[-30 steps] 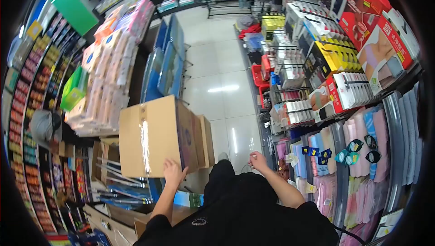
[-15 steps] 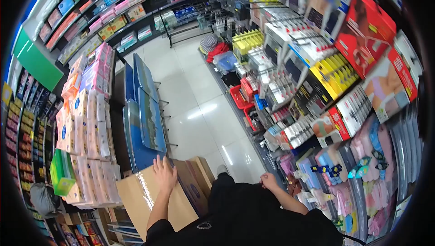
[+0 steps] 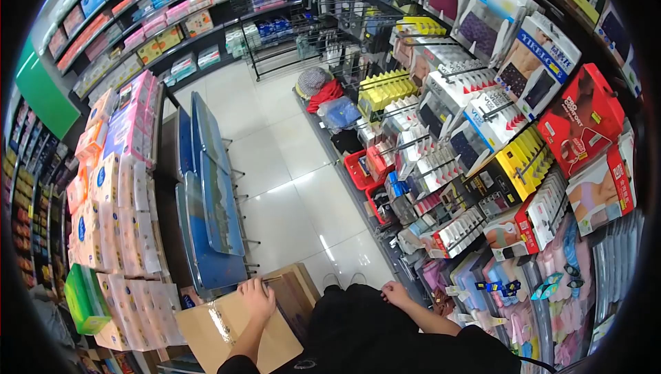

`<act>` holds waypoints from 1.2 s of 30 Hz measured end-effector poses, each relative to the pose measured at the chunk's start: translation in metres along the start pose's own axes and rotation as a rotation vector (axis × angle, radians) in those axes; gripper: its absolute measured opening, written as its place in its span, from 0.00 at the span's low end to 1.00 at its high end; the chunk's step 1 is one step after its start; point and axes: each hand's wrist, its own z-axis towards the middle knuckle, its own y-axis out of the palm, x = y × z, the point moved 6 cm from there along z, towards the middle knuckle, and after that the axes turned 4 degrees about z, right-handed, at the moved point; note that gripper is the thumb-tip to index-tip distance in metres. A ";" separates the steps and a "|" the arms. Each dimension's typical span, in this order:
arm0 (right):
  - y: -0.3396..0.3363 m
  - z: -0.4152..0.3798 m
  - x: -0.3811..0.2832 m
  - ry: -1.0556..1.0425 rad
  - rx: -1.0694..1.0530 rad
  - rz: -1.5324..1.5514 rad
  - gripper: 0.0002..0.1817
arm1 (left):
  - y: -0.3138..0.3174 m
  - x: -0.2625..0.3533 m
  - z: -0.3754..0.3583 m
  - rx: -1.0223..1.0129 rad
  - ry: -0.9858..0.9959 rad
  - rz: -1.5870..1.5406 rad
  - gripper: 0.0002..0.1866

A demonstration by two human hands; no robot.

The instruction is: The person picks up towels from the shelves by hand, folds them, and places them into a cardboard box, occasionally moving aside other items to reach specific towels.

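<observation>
- One green package stands at the near end of a stack of peach tissue packs; the packs, more than ten, are piled in close rows, probably so they prop one another up.
- Several blue-topped folding tables, at least three panels showing, stand on edge with metal legs jutting rightward, likely to save floor.
- One taped cardboard carton sits low at the person's left, just before the folding tables.
- One left hand lies over the carton's top edge, seemingly to steady it; whether it grips or merely rests, I cannot tell.
- One further brown carton shows partly, just right of the first.
- Two pale shoe tips point forward on the tiled floor.
- Two red baskets stand along the right-hand display.
- One right hand hangs relaxed, fingers loosely bent, nothing visible in it.
- Several pink towels hang beyond it, and one red underwear box hangs above them, front outward, presumably for shoppers to read.
</observation>
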 end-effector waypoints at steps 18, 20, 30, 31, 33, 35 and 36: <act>-0.003 0.056 0.019 -0.065 0.022 -0.018 0.13 | 0.000 0.007 0.001 -0.080 -0.026 0.037 0.18; -0.008 0.052 0.014 -0.087 0.033 -0.045 0.13 | 0.002 0.007 0.001 -0.064 -0.034 0.050 0.18; -0.007 0.058 -0.003 -0.099 -0.008 -0.263 0.15 | 0.000 0.008 -0.001 -0.032 -0.047 0.034 0.18; -0.006 0.059 -0.003 -0.076 -0.023 -0.263 0.16 | -0.001 0.009 -0.001 -0.034 -0.049 0.029 0.18; -0.007 0.058 -0.005 -0.081 -0.017 -0.246 0.16 | 0.000 0.008 -0.004 -0.031 -0.033 0.038 0.18; -0.006 0.061 -0.003 -0.086 -0.011 -0.228 0.17 | -0.004 0.011 -0.002 -0.029 -0.016 0.047 0.18; -0.005 0.062 -0.002 -0.094 -0.017 -0.230 0.17 | -0.006 0.013 -0.003 -0.042 -0.012 0.060 0.18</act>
